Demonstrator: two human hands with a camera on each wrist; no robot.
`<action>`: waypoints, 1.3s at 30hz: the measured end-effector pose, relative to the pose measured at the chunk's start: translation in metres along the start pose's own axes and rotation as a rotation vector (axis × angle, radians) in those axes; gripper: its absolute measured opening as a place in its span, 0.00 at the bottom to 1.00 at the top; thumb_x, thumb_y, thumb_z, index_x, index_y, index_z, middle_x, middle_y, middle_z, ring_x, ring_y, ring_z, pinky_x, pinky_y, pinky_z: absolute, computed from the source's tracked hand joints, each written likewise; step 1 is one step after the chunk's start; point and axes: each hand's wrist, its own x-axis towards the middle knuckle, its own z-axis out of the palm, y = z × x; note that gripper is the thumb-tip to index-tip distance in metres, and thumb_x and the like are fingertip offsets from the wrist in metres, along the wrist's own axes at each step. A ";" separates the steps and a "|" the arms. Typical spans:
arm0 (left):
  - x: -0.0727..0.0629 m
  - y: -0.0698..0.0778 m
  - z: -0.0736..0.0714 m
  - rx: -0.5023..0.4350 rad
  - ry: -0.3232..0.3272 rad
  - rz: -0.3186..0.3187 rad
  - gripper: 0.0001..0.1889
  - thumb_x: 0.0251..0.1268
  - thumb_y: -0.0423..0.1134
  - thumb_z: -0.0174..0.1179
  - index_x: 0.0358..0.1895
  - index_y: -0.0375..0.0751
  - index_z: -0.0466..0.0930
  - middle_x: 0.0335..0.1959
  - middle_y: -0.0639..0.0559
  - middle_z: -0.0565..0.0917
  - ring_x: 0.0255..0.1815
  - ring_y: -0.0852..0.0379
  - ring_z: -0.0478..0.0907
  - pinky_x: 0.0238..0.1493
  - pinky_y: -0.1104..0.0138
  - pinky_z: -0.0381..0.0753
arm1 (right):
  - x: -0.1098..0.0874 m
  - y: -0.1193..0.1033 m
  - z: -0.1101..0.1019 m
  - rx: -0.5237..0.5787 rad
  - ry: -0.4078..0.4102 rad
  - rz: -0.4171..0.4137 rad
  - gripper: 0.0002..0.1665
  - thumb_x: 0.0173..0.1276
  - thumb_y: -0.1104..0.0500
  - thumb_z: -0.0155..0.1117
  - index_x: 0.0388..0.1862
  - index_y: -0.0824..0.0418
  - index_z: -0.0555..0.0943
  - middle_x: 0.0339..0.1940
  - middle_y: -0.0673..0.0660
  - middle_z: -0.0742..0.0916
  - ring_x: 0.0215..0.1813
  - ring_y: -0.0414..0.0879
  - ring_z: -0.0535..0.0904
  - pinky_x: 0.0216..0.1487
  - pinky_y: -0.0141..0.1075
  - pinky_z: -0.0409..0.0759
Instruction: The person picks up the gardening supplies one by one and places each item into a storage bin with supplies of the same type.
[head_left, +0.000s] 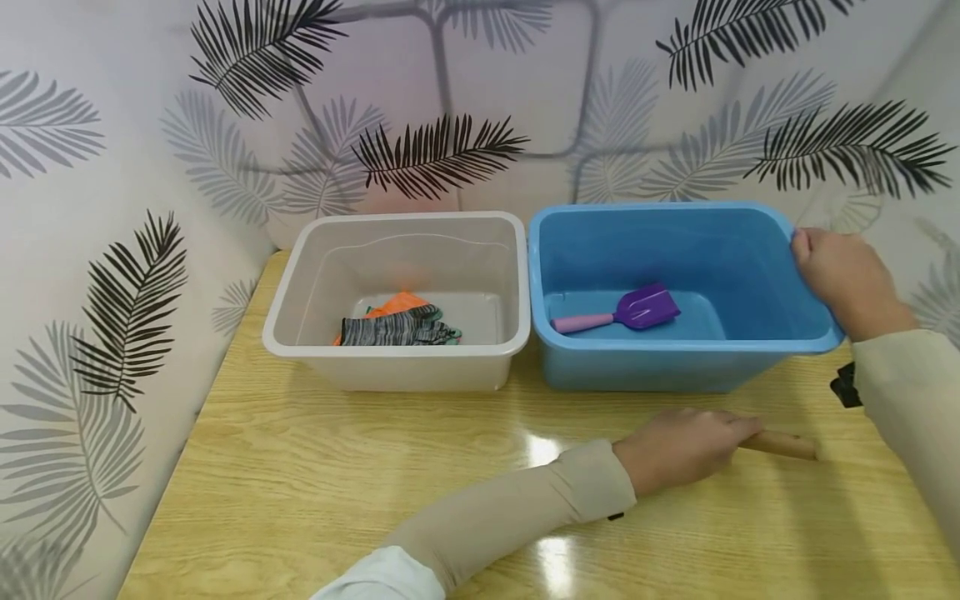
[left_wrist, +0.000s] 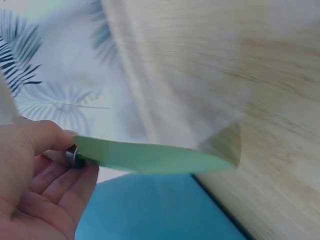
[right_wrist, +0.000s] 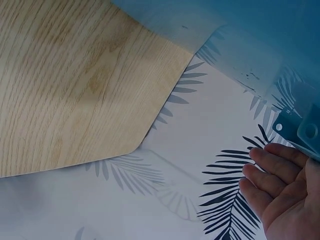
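Note:
My left hand (head_left: 678, 450) is over the table in front of the blue bin (head_left: 637, 367), holding a narrow blade-like tool (head_left: 780, 444). In the left wrist view the tool's blade (left_wrist: 160, 156) looks green, tapers away from the fingers and has a dark metal collar at the grip; I cannot tell its exact kind. My right hand (head_left: 851, 271) grips the blue bin's right end, thumb at the rim and fingers (right_wrist: 272, 172) below it outside. A toy shovel (head_left: 645, 307) with a purple scoop and pink handle lies in this bin.
Left of the blue bin stands a whitish bin (head_left: 420, 367), holding a grey striped glove (head_left: 390, 332) and something orange (head_left: 405, 302). Both bins stand at the back of the wooden table (head_left: 315, 467), before a leaf-patterned cloth (head_left: 480, 75).

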 end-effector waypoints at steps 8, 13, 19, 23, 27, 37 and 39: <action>-0.010 -0.005 -0.007 -0.149 0.081 0.023 0.22 0.69 0.42 0.51 0.66 0.55 0.65 0.51 0.67 0.74 0.40 0.73 0.70 0.44 0.85 0.66 | 0.003 0.003 0.002 0.001 -0.002 0.013 0.30 0.74 0.44 0.25 0.27 0.63 0.66 0.17 0.60 0.72 0.22 0.54 0.69 0.22 0.45 0.64; -0.017 -0.010 -0.008 -0.191 0.106 0.026 0.22 0.68 0.39 0.52 0.65 0.54 0.66 0.47 0.66 0.74 0.36 0.71 0.69 0.38 0.85 0.66 | 0.001 0.006 0.003 0.011 -0.001 0.021 0.30 0.74 0.43 0.26 0.27 0.63 0.66 0.17 0.60 0.71 0.21 0.54 0.69 0.21 0.44 0.64; -0.022 -0.012 -0.011 -0.325 0.143 -0.002 0.20 0.66 0.40 0.55 0.62 0.52 0.70 0.43 0.65 0.77 0.32 0.73 0.70 0.33 0.85 0.67 | 0.001 0.009 0.003 0.004 0.003 0.023 0.29 0.74 0.44 0.25 0.25 0.63 0.65 0.17 0.60 0.71 0.23 0.55 0.69 0.23 0.46 0.64; -0.027 -0.015 -0.017 -0.459 0.202 -0.037 0.21 0.63 0.39 0.59 0.59 0.48 0.72 0.46 0.64 0.79 0.40 0.78 0.72 0.41 0.87 0.68 | 0.004 0.007 0.001 0.015 0.005 0.005 0.29 0.74 0.45 0.26 0.24 0.63 0.64 0.17 0.60 0.71 0.24 0.56 0.69 0.25 0.46 0.63; -0.034 -0.017 -0.026 -0.626 0.252 -0.048 0.20 0.61 0.36 0.61 0.57 0.45 0.73 0.49 0.61 0.80 0.46 0.78 0.73 0.46 0.86 0.69 | 0.006 0.004 0.001 0.027 -0.005 0.012 0.30 0.74 0.44 0.25 0.23 0.63 0.63 0.16 0.59 0.70 0.22 0.54 0.68 0.23 0.44 0.63; -0.049 -0.016 -0.057 -0.766 0.266 -0.035 0.19 0.58 0.34 0.63 0.54 0.41 0.75 0.46 0.56 0.81 0.44 0.77 0.74 0.45 0.83 0.72 | 0.008 0.007 0.000 0.020 -0.015 0.028 0.29 0.74 0.44 0.25 0.23 0.63 0.63 0.17 0.60 0.71 0.23 0.55 0.69 0.24 0.45 0.63; -0.052 -0.015 -0.063 -0.782 0.260 -0.041 0.19 0.58 0.33 0.63 0.54 0.40 0.76 0.46 0.56 0.80 0.43 0.77 0.74 0.44 0.83 0.73 | 0.007 0.006 0.000 0.027 -0.018 0.032 0.29 0.74 0.44 0.25 0.23 0.63 0.63 0.16 0.60 0.70 0.22 0.55 0.68 0.23 0.44 0.63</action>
